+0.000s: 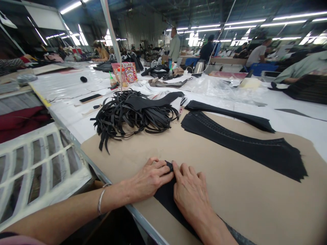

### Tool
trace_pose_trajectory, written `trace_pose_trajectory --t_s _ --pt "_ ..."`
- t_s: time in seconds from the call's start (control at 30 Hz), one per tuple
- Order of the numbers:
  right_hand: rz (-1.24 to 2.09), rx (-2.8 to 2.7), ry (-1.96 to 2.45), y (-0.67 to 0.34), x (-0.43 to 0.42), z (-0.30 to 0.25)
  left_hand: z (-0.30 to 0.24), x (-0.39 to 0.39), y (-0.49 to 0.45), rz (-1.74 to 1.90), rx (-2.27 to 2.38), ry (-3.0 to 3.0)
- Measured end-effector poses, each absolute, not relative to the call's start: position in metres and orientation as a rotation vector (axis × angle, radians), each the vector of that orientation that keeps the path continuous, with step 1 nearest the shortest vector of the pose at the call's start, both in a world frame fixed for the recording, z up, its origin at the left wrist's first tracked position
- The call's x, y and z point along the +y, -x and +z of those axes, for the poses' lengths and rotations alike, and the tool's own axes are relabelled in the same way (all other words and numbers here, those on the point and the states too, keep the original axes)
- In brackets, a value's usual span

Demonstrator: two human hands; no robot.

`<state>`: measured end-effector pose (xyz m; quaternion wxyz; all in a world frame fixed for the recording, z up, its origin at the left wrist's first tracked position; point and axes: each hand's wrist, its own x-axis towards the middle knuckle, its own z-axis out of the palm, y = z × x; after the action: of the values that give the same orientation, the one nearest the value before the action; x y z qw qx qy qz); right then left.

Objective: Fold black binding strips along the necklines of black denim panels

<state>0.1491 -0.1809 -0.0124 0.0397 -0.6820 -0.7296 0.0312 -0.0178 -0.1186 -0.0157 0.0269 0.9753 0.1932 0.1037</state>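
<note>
A long black fabric piece (pixel 166 198) lies on the brown sheet (pixel 237 190) in front of me, running towards the lower right. My left hand (pixel 154 178) has its fingers bent together and pressed on the far end of this piece. Close beside it, my right hand (pixel 190 189) grips the same end, its index finger at the tip. A small dark bit of the end shows between the hands; the fingertips' undersides are hidden. My right forearm covers part of the piece.
Beyond my hands lies a heap of black strips (pixel 127 117). A stack of curved black pieces (pixel 240 146) and a narrower black stack (pixel 230 115) lie to the right. A white slatted frame (pixel 38 170) stands left of the table edge. Co-workers sit and stand farther back.
</note>
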Motion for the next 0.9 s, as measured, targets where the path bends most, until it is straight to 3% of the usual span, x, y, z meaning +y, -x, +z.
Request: trace_pose_trajectory --t_s 0.33,0.7,0.9 --pt "0.434 -1.936 2.116 -0.168 -0.206 -0.007 -0.007 -0.120 -0.005 0.471 0.890 -2.797" --pt "0.657 -1.842 2.143 -0.174 -0.207 0.004 0.012 -0.101 -0.037 0.063 0.454 -2.721" --pt "0.662 -1.803 2.066 -0.181 -0.211 0.003 0.007 -0.102 -0.037 0.091 0.385 -2.719"
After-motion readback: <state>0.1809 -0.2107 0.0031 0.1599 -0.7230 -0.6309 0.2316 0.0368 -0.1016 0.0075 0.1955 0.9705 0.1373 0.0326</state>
